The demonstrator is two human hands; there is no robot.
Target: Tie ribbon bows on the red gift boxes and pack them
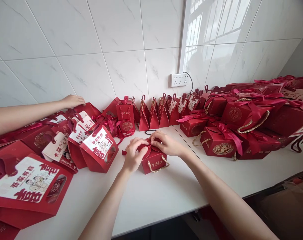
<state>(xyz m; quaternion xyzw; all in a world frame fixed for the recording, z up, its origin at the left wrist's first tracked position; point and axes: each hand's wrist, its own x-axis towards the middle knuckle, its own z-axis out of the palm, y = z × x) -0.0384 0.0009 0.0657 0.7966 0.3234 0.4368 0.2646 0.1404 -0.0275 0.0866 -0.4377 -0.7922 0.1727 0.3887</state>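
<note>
A small red gift box [154,163] with gold lettering and a twisted gold cord handle [159,170] stands upright on the white table. Both my hands are at its top, where a dark red ribbon [149,141] crosses the folded flaps. My left hand [135,154] is curled over the left side of the top, its fingers closed at the ribbon. From the right, my right hand [162,141] pinches the ribbon near the middle. The fingers partly cover the ribbon, so its knot cannot be made out. A ribbon end sticks out left of my left hand.
Red gift boxes with printed cards [99,146] crowd the left, where another person's hand [73,101] reaches in. Triangular red boxes [163,115] line the tiled wall below a power strip [179,80]. Ribboned boxes [220,141] are piled right. The white table's [163,203] front edge lies nearby.
</note>
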